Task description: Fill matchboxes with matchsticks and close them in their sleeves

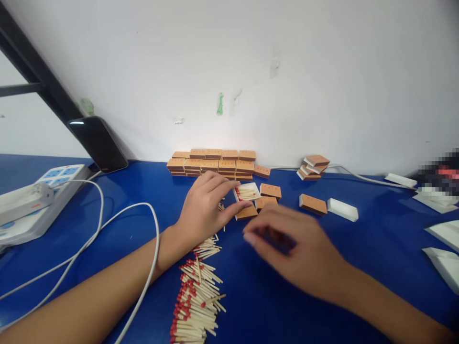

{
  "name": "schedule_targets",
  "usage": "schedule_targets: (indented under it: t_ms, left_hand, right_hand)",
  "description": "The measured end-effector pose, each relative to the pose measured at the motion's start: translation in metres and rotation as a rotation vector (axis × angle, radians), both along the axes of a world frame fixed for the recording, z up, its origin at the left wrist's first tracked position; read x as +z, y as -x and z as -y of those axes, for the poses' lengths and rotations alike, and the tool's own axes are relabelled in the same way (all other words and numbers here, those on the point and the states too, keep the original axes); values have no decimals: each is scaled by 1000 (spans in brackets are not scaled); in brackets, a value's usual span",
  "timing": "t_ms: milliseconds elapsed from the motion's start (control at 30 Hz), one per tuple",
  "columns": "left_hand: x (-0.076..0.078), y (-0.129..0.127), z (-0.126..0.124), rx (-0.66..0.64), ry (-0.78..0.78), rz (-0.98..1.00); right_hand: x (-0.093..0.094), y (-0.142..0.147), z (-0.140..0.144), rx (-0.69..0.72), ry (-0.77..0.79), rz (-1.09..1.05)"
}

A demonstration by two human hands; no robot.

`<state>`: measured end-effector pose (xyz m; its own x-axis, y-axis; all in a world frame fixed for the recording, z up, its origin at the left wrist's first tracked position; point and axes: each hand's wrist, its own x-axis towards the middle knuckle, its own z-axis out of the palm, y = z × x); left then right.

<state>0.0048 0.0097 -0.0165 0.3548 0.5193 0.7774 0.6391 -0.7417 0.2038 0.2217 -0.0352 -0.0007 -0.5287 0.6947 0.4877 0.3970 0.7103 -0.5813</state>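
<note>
On the blue table, an open white matchbox tray filled with red-tipped matches is pinched by the left hand; the blurred right hand is held loosely curled just beside it, its grip unclear.

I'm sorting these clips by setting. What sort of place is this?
Probably a home or small-workshop table for hand-packing matches: a blue table against a bare wall, a pile of loose matches, stacked matchboxes, and a power strip beside a leaning phone.
</note>
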Motion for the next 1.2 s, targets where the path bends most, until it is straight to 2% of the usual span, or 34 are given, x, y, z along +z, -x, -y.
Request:
schedule_targets:
  t_ms: [133, 200, 300, 433, 667, 867, 1067, 1200]
  left_hand:
    - [0, 0, 0, 18, -38, -22]
    - [0, 0, 0, 6, -56, -45]
    - [-1, -1, 1, -6, -66, -58]
    - [-3, -1, 0, -10, -78, -64]
    - [-1, -1, 1, -11, -90, -83]
    - [-1, -1, 1, -14, -75, -88]
    - [-1, 0, 0, -10, -74, -108]
    - [-1, 0, 0, -4, -94, -81]
  right_hand:
    - [-11, 15, 28, 162, 137, 164]
    - [-15, 20, 36, 240, 94, 268]
    - [-18, 22, 40, 318, -63, 360]
    - [-25, 22, 34, 278, -215, 303]
    - [-25, 21, 29, 228, -170, 288]
    - [-25, 22, 36, 190, -37, 319]
    - [-36, 19, 28, 129, -124, 395]
    - [-27, 6, 5, 76, -182, 407]
